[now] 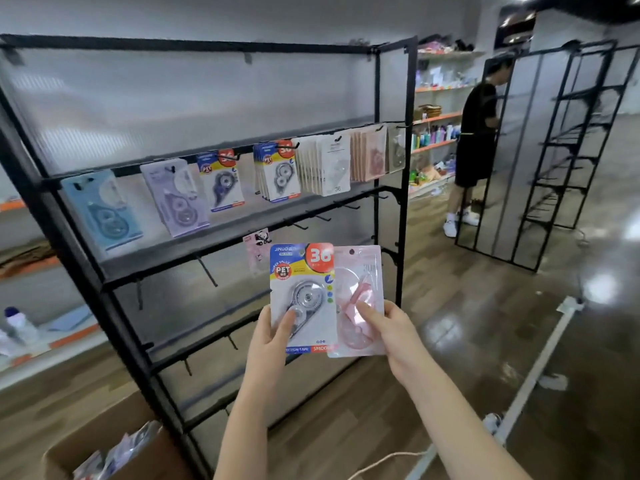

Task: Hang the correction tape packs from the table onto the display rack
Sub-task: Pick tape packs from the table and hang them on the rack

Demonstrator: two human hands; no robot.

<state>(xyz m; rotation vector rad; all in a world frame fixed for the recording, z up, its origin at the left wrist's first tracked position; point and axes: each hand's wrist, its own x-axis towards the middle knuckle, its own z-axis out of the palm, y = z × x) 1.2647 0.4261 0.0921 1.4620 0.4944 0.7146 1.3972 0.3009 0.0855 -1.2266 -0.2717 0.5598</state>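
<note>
My left hand holds a blue-and-white correction tape pack marked 36, thumb on its front. My right hand holds a pink correction tape pack beside it, thumb pressed on the blister. Both packs are upright in front of the black display rack. On the rack's upper hook row hang several packs: a light blue one, a lilac one, blue-and-white ones, white ones and pink ones. A small panda pack hangs on the row below.
Bare hooks run along the lower rows. A cardboard box with more packs sits at the lower left. A person in black stands at a second black rack to the right. Stocked shelves line the back wall.
</note>
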